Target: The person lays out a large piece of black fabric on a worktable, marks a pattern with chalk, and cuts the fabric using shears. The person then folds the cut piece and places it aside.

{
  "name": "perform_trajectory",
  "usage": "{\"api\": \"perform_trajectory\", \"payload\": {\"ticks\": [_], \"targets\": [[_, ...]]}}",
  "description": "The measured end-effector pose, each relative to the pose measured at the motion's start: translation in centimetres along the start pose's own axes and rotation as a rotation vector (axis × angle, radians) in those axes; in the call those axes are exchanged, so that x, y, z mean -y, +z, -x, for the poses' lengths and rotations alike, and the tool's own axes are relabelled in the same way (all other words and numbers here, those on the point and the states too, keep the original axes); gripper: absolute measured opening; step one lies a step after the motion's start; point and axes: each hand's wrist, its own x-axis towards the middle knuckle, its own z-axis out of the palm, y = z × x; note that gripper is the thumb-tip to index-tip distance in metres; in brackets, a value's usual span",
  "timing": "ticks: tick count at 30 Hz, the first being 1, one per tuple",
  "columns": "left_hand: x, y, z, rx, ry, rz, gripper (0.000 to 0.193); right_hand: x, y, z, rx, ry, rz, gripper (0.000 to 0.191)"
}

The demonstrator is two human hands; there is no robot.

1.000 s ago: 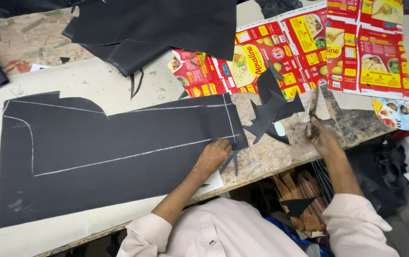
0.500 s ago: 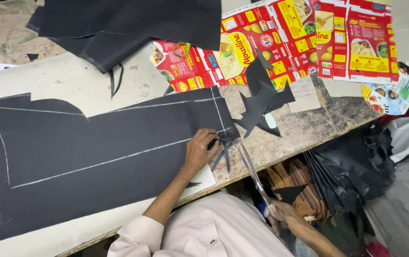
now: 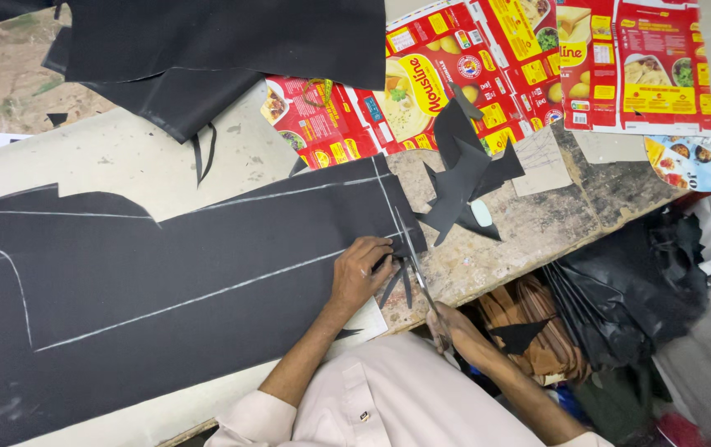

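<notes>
The left hand is pressing flat, fingers spread, on the end of a big black cloth with thin white chalk lines. The right hand is gripping scissors, their blades lying at the cloth's edge beside the left fingers. Just past them, pointy black scraps are lying on the rough, worn table. Farther off, shiny red and yellow flattened boxes are resting.
</notes>
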Motion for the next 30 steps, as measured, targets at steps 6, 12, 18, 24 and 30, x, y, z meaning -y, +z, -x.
{"api": "perform_trajectory", "payload": {"ticks": [6, 12, 18, 24, 30], "targets": [[0.3, 0.0, -0.3, 0.03, -0.017, 0.002, 0.013, 1.1, -0.1, -0.4, -0.022, 0.005, -0.027, 0.053], [0.9, 0.3, -0.1, 0.03, -0.018, 0.024, 0.014, 2.4, 0.4, 0.5, -0.09, 0.056, -0.013, 0.042], [1.7, 0.5, 0.1, 0.01, -0.039, 0.073, 0.012, 1.3, -0.1, 0.4, -0.074, 0.095, -0.085, 0.039], [1.7, 0.1, 0.1, -0.003, -0.035, 0.128, 0.013, 2.2, -2.8, -2.2, -0.049, 0.111, 0.088, 0.057], [1.5, -0.4, -0.1, -0.053, -0.024, 0.121, 0.013, 5.7, -1.5, -7.0, -0.059, -0.035, 0.035, 0.053]]}}
